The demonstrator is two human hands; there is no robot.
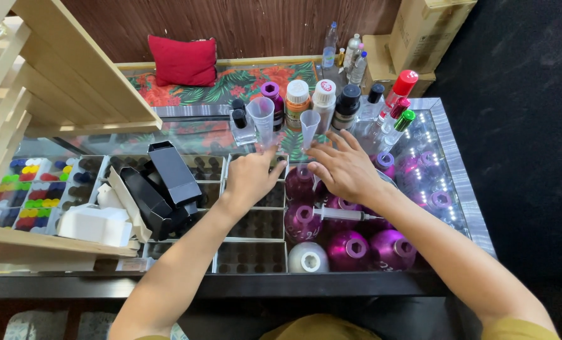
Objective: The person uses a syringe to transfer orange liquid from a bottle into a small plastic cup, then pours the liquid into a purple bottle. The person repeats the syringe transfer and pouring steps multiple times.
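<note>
Fingers of our left hand (250,175) are curling closed and our right hand (344,169) is spreading open around the small clear funnel (308,129) standing upright on the glass worktop (444,135), which we judge light, rigid and tippy, best pinched at its rim.

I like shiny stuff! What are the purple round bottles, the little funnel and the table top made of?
The purple round bottles look like metal or metallic-coated glass: they are glossy and mirror the lights. The small funnel seems to be clear plastic, see-through and slightly cloudy. The table top looks like glass, since it reflects and shows trays beneath, with a shiny metal edge.
</note>
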